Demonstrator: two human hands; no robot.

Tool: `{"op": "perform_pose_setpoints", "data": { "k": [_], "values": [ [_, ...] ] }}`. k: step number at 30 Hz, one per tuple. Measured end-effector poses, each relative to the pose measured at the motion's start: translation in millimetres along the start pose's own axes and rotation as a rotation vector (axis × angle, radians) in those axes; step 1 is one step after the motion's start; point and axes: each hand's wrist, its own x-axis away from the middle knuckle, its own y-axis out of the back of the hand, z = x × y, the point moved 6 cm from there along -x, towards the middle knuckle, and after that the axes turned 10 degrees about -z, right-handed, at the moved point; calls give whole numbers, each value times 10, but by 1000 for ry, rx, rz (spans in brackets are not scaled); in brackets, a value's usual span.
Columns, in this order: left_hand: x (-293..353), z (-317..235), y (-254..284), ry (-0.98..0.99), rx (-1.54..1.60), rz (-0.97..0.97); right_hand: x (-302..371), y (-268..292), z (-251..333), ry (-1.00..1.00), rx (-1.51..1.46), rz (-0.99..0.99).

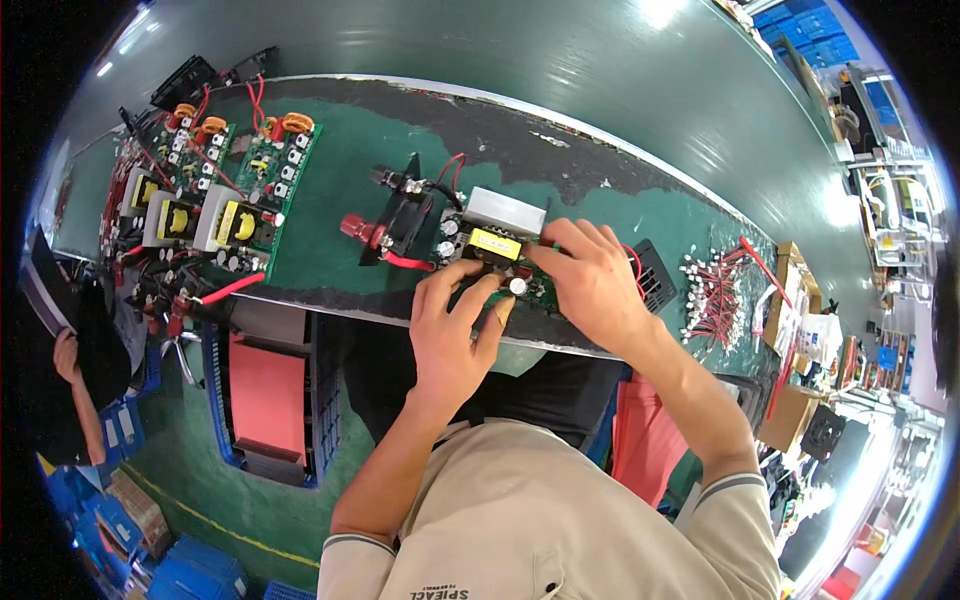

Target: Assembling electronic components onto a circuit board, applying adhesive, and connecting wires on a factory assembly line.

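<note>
A green circuit board point(541, 291) lies in front of me near the bench's front edge. It carries a silver heatsink point(505, 211), a yellow-wrapped transformer point(495, 244) and a round white-topped capacitor point(518, 286). My left hand point(447, 325) grips the board's near side, its fingers bent among the parts. Curled over the right end, my right hand point(597, 285) has its fingertips pinched beside the transformer; what they hold is hidden. At the board's left, a black end panel point(408, 222) with a red terminal point(361, 231) is joined to it by red and black wires.
Several similar boards point(240, 222) stand together on the left of the bench. To the right are a black vented panel point(655, 275) and a pile of red-wired connectors point(713, 300). A blue crate point(327, 425) sits below the edge; another person's hand point(66, 356) shows far left.
</note>
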Motion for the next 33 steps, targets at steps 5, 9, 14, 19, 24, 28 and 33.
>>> {"op": "perform_pose_setpoints", "data": {
  "k": [5,9,14,19,24,28,33],
  "values": [
    [-6,-7,-15,9,-33,-6,47,23,-4,-40,-13,-7],
    [-10,-18,5,-18,-37,-25,91,-55,-24,-38,-36,5],
    [-6,-38,-34,-19,-15,-20,130,-33,-51,-28,-25,-29],
    [18,-44,-53,2,7,-7,191,-14,-83,12,-17,-72],
    [8,-45,-17,8,-14,12,158,-49,-34,15,23,-41],
    [1,-21,-36,14,-19,19,88,-42,-44,7,36,-4],
    [-6,-23,-39,-1,-49,21,54,-47,5,21,5,-22]
  ]
}}
